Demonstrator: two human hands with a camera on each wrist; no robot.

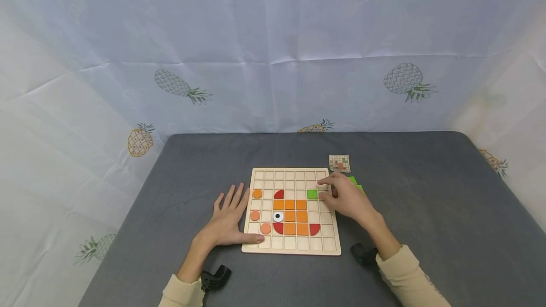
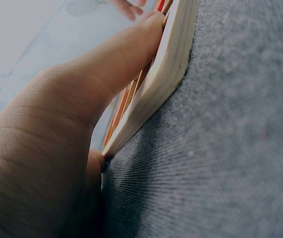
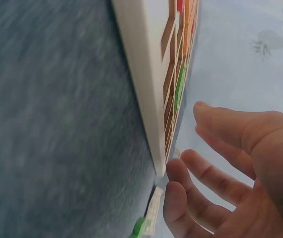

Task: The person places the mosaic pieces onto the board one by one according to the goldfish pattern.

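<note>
A light wooden grid board [image 1: 296, 245] lies on the table, with several orange squares [image 1: 289, 216], red quarter-round pieces [image 1: 314, 229], a white eye piece [image 1: 277, 216] and round orange pieces [image 1: 257, 194] in its cells. One green square [image 1: 312, 194] sits toward the upper right of the grid. My left hand [image 1: 228, 224] is spread along the board's left side, its thumb [image 2: 126, 54] resting over the lower left edge. Over the right edge hovers my right hand [image 1: 347, 197], beside the green square. Its thumb and fingers [image 3: 216, 173] are apart, with nothing visible between them.
A small printed pattern card [image 1: 339, 163] lies beyond the board's upper right corner. Loose green pieces [image 1: 353, 180] show partly behind the right hand. The dark grey table [image 1: 426, 193] ends at a pineapple-printed cloth [image 1: 273, 94] at the back.
</note>
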